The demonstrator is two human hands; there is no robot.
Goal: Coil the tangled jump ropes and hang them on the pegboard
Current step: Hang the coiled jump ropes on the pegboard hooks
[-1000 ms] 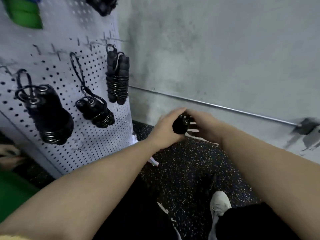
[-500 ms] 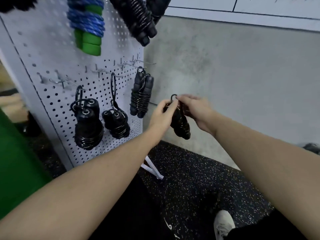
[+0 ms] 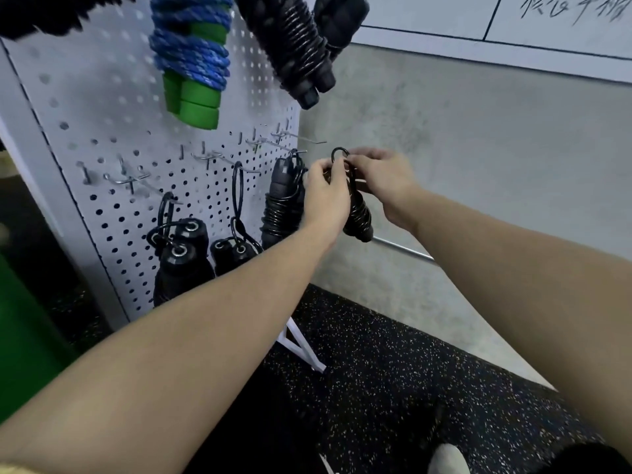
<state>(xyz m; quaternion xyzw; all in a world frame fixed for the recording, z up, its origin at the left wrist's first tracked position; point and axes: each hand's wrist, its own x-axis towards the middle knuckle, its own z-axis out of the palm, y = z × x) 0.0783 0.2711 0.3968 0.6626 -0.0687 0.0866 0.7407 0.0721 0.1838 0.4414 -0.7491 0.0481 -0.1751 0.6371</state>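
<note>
A coiled black jump rope [image 3: 358, 213] hangs between my two hands, just right of the white pegboard [image 3: 102, 107]. My left hand [image 3: 326, 193] pinches its top from the left. My right hand [image 3: 383, 181] grips it from the right. A small black loop [image 3: 339, 153] sticks up above my fingers, a little below and right of a bare metal peg [image 3: 304, 137]. Three coiled black ropes hang on the lower pegs: one at the left [image 3: 179, 258], one in the middle [image 3: 232, 248], one close to my left hand [image 3: 282, 203].
A blue rope with green handles [image 3: 191, 59] and a big black coiled rope [image 3: 294, 46] hang higher on the board. Bare pegs [image 3: 126, 179] stick out at the left. A grey wall [image 3: 478, 165] with a metal pipe [image 3: 403, 249] stands behind. The speckled floor [image 3: 410, 388] and a white shoe [image 3: 448, 460] lie below.
Both hands have lifted the coiled rope from low near the floor up to the height of the pegs, and its loop now stands above my fingers. The view has tilted upward.
</note>
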